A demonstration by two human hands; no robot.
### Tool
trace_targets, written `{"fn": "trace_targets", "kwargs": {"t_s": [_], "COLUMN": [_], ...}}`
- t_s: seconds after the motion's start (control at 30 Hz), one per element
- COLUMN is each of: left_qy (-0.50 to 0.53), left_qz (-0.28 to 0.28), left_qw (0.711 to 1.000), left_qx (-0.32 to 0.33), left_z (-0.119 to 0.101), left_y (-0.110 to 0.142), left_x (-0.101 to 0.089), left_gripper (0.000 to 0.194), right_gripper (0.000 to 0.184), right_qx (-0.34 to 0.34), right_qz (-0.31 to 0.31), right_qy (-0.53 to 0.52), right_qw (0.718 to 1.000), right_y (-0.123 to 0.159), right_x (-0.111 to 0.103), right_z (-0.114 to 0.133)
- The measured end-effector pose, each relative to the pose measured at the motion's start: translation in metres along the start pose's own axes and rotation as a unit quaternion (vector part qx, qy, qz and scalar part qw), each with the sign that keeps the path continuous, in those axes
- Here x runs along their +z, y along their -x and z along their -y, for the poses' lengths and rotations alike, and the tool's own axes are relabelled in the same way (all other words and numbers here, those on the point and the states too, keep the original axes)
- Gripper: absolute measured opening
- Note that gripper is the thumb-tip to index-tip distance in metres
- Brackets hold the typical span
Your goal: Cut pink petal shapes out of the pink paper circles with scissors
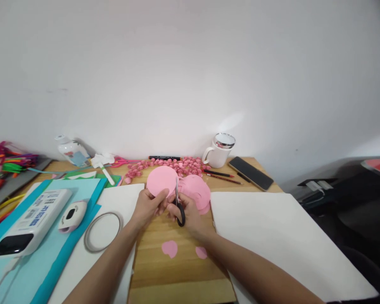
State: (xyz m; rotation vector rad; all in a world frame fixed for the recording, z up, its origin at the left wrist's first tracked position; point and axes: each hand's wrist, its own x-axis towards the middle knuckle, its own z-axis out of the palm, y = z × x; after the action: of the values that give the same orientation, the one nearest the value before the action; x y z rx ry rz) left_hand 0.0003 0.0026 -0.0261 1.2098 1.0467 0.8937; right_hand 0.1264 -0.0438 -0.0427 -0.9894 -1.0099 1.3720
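Note:
My left hand [149, 206] pinches the lower edge of a pink paper circle [161, 179], held up above the wooden table. In my right hand [190, 213] is a pair of scissors [180, 214] with black handles, the blades pointing away from me along the circle's right edge. Whether the blades touch the paper I cannot tell. Just beyond my right hand lie more pink paper discs [196, 190], overlapping one another. Closer to me, small pink paper pieces [169, 249] rest on the wood.
Many small pink rolled paper pieces [190, 165] lie along the wall. A white mug [220, 152], pencils [223, 179] and a phone [251, 173] are at the back right. To the left are a tape roll [88, 236], a power bank [34, 223] and blue paper [55, 249].

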Motion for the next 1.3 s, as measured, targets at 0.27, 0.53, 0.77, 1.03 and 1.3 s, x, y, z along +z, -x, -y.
{"fn": "trace_targets", "kwargs": {"t_s": [0.27, 0.53, 0.77, 1.03, 1.3], "left_qy": [-0.004, 0.001, -0.011, -0.023, 0.025], "left_qz": [-0.023, -0.018, -0.018, 0.013, -0.023], "left_qw": [1.000, 1.000, 1.000, 1.000, 0.999], "left_qx": [-0.019, -0.013, -0.004, 0.012, -0.009], "left_z": [-0.003, -0.001, 0.001, 0.002, -0.007], "left_y": [0.000, 0.000, -0.001, -0.001, 0.002], "left_x": [0.002, 0.001, -0.002, -0.001, 0.003], "left_gripper": [0.038, 0.042, 0.046, 0.044, 0.047], "right_gripper": [0.026, 0.027, 0.026, 0.025, 0.034], "right_qx": [-0.021, -0.014, 0.006, -0.006, 0.009], "right_qz": [-0.016, -0.014, -0.026, -0.016, -0.008], "right_qy": [0.008, 0.000, 0.007, 0.013, 0.007], "right_qw": [1.000, 1.000, 1.000, 1.000, 1.000], "right_y": [-0.002, -0.002, -0.002, -0.001, -0.002], "right_x": [0.001, 0.001, -0.002, -0.001, -0.003], "right_z": [-0.001, 0.004, -0.002, -0.001, -0.009]}}
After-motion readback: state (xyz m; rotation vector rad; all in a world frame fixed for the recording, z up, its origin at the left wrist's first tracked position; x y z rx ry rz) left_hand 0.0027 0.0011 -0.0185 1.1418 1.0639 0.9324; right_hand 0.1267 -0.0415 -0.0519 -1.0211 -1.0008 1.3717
